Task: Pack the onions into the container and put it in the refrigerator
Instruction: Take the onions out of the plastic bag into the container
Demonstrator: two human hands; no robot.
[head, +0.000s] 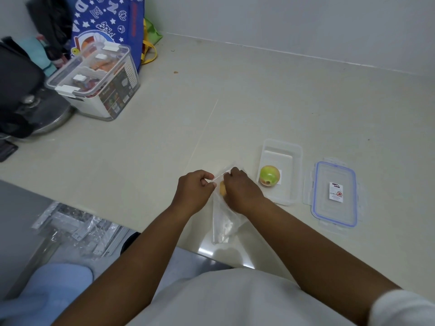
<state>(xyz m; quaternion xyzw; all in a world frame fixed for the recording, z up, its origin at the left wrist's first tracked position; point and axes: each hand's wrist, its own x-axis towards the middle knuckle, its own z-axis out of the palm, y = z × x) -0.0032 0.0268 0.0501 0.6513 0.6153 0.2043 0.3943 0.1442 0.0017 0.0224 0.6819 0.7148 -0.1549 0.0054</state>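
At centre frame, both hands, left hand [195, 188] and right hand [240, 189], pinched a clear bag [223, 222]; the open container [280, 171] held one onion [269, 176], its lid [335, 194] beside it.

Soft, even light fills the scene, a little dim and cool, and shadows under the hands are faint. One patch of glare shines on the counter [237, 252] near its front edge, just beyond the person's shirt. The wide lens bows the wall line and stretches the forearms toward the frame's edges, and the whole picture is slightly soft, with fine detail smeared.
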